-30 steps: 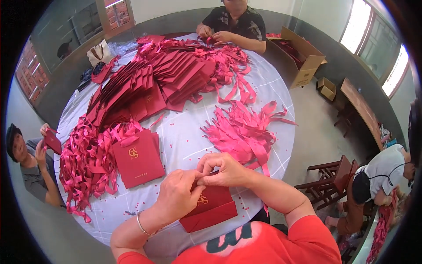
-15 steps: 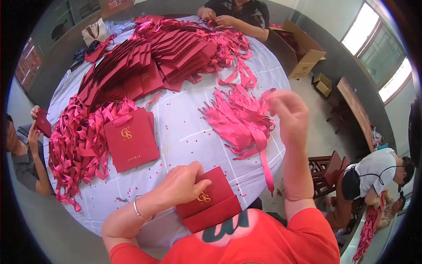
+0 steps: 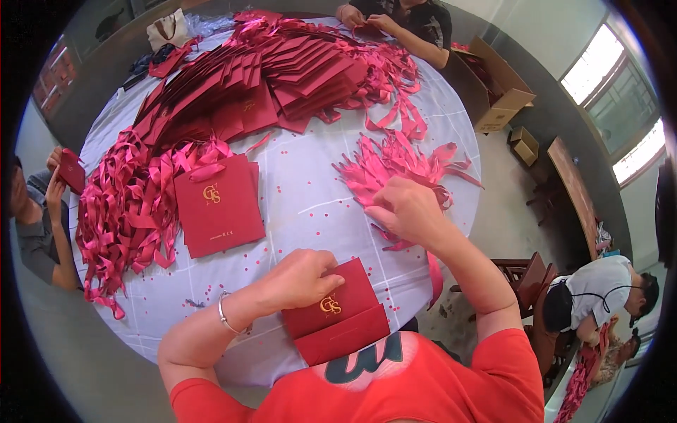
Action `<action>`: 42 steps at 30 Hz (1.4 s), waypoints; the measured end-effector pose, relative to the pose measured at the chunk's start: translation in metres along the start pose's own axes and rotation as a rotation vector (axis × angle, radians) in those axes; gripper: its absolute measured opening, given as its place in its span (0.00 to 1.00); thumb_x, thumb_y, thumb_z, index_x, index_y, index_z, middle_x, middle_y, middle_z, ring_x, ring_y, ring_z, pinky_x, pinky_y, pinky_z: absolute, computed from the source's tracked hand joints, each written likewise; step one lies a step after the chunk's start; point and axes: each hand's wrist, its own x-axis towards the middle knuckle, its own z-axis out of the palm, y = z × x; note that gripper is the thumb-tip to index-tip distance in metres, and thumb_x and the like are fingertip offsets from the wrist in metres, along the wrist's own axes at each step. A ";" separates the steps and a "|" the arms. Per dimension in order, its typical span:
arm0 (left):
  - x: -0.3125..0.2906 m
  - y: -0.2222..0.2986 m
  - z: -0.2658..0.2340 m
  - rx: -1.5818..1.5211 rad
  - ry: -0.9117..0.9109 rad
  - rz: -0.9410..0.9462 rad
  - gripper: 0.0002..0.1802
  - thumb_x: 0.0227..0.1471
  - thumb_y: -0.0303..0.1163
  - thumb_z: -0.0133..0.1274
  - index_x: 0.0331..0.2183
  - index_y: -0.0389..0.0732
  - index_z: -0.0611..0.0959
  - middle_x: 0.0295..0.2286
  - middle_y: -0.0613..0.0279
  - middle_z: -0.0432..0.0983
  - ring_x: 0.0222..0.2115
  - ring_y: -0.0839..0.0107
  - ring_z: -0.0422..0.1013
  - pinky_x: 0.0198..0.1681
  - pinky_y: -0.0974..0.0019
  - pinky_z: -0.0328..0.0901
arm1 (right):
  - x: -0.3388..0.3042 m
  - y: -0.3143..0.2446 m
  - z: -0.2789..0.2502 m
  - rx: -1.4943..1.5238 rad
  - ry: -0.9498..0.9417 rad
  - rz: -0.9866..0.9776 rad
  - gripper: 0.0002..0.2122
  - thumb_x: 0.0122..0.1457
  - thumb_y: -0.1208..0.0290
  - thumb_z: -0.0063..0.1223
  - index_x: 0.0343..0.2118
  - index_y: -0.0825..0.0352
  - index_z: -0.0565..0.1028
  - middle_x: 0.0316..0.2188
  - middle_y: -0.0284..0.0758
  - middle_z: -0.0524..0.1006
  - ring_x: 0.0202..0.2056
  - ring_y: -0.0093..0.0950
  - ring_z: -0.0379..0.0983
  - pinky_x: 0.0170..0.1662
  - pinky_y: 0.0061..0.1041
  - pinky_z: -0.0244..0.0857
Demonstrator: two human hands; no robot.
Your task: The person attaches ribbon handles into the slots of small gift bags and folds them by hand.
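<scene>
A flat red paper gift bag (image 3: pixel 345 310) with gold lettering lies at the table's near edge, its near end folded over into a flap. My left hand (image 3: pixel 300 278), a bracelet on its wrist, rests on the bag's left side with curled fingers, thumb pressed near the gold letters. Farther right, my right hand (image 3: pixel 407 211) hovers at the near side of a loose heap of pink ribbons (image 3: pixel 384 166). Its fingertips are pinched together; whatever is between them is too hard to make out. One ribbon (image 3: pixel 434 282) trails over the table edge below that wrist.
A small stack of red bags (image 3: pixel 218 229) lies left of centre beside tangled ribbons (image 3: pixel 127 218). A large pile of red bags (image 3: pixel 275 81) covers the far side. Co-workers sit at the far edge and left. Cardboard boxes (image 3: pixel 504 102) stand on the floor at right.
My right hand has come down and leftward to the near side of the ribbon heap, where some ribbons now fan out rightward. My left hand has stayed on the gift bag.
</scene>
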 end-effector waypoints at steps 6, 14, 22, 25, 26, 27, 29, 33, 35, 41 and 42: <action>-0.002 0.002 -0.001 -0.043 0.031 0.024 0.15 0.51 0.37 0.58 0.34 0.33 0.82 0.27 0.44 0.79 0.29 0.55 0.77 0.32 0.59 0.69 | 0.023 -0.001 0.028 -0.101 0.003 0.144 0.12 0.47 0.62 0.64 0.27 0.66 0.79 0.26 0.36 0.77 0.31 0.36 0.75 0.33 0.33 0.68; 0.000 -0.004 0.003 -0.059 0.010 0.016 0.16 0.50 0.37 0.58 0.33 0.32 0.82 0.27 0.42 0.78 0.30 0.51 0.76 0.34 0.56 0.69 | 0.033 -0.006 0.026 0.176 -0.067 0.330 0.12 0.47 0.62 0.64 0.27 0.66 0.79 0.26 0.39 0.79 0.30 0.38 0.77 0.33 0.36 0.69; -0.001 -0.004 0.004 -0.046 0.012 0.025 0.15 0.50 0.37 0.57 0.33 0.33 0.82 0.29 0.42 0.79 0.33 0.50 0.76 0.37 0.55 0.69 | 0.037 0.006 0.039 0.116 0.025 0.286 0.11 0.48 0.64 0.65 0.27 0.68 0.79 0.24 0.38 0.79 0.28 0.32 0.77 0.32 0.32 0.69; 0.001 -0.007 0.004 -0.080 0.003 0.045 0.15 0.49 0.37 0.57 0.33 0.33 0.82 0.29 0.43 0.79 0.33 0.51 0.76 0.37 0.56 0.69 | 0.038 0.012 0.032 0.511 0.005 0.383 0.07 0.51 0.70 0.63 0.29 0.69 0.81 0.24 0.31 0.79 0.28 0.19 0.74 0.33 0.21 0.67; 0.001 -0.007 0.004 -0.090 -0.006 0.042 0.15 0.49 0.37 0.57 0.33 0.33 0.83 0.29 0.43 0.79 0.33 0.51 0.76 0.37 0.57 0.69 | 0.037 0.011 0.027 0.625 0.003 0.433 0.07 0.54 0.72 0.61 0.31 0.70 0.81 0.26 0.29 0.79 0.30 0.14 0.71 0.34 0.17 0.65; 0.001 -0.007 0.004 -0.099 -0.018 0.038 0.15 0.49 0.37 0.57 0.33 0.33 0.83 0.29 0.43 0.79 0.33 0.52 0.76 0.37 0.57 0.69 | 0.038 0.011 0.022 0.624 0.002 0.429 0.07 0.54 0.72 0.61 0.31 0.70 0.81 0.26 0.29 0.79 0.30 0.14 0.71 0.34 0.17 0.65; 0.001 -0.008 0.004 -0.113 -0.012 0.039 0.15 0.49 0.37 0.57 0.33 0.33 0.83 0.29 0.44 0.79 0.33 0.52 0.76 0.37 0.57 0.69 | 0.039 0.010 0.011 0.971 0.103 0.437 0.07 0.56 0.70 0.60 0.32 0.70 0.80 0.28 0.30 0.80 0.30 0.14 0.71 0.34 0.16 0.64; 0.003 -0.007 0.004 -0.115 -0.013 0.069 0.15 0.48 0.37 0.58 0.33 0.34 0.83 0.29 0.45 0.79 0.32 0.53 0.77 0.37 0.58 0.70 | 0.058 0.017 -0.043 1.313 0.347 0.375 0.07 0.64 0.71 0.51 0.39 0.69 0.74 0.35 0.37 0.80 0.32 0.23 0.77 0.37 0.23 0.73; 0.003 -0.008 0.003 -0.110 -0.012 0.069 0.15 0.48 0.37 0.58 0.33 0.34 0.83 0.29 0.45 0.79 0.32 0.53 0.77 0.37 0.58 0.70 | 0.064 0.022 -0.076 1.311 0.508 0.210 0.07 0.64 0.72 0.51 0.40 0.69 0.72 0.33 0.37 0.79 0.30 0.22 0.76 0.33 0.21 0.73; 0.002 -0.014 0.008 -0.100 0.004 0.112 0.16 0.48 0.38 0.59 0.34 0.34 0.82 0.28 0.47 0.80 0.30 0.58 0.77 0.35 0.61 0.69 | 0.082 0.011 -0.132 1.202 0.587 0.031 0.07 0.64 0.70 0.51 0.39 0.68 0.74 0.26 0.29 0.75 0.19 0.12 0.61 0.20 0.11 0.51; 0.004 -0.016 0.008 -0.072 0.013 0.125 0.16 0.49 0.38 0.59 0.35 0.34 0.82 0.26 0.49 0.80 0.28 0.62 0.76 0.32 0.62 0.69 | 0.085 0.007 -0.142 1.134 0.686 -0.028 0.08 0.64 0.69 0.51 0.40 0.68 0.75 0.25 0.29 0.74 0.18 0.12 0.60 0.18 0.12 0.51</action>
